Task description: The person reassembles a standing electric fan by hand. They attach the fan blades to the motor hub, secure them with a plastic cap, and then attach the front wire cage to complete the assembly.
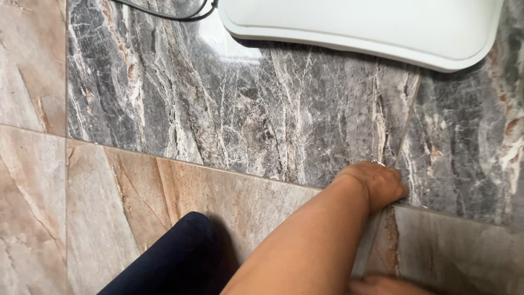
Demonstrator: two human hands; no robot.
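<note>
The left hand [376, 186] rests on the floor seam [406, 117], well below the white tray [382, 27] and under its right half. Its fingers are curled under, probably to press at the joint; I cannot tell whether they hold anything. The seam's long axis runs from the tray down toward the person, leaning slightly left. Farther from the tray, the right hand [385, 285] barely shows, its grip unreadable. A dark knee [174, 257] lies lower left.
</note>
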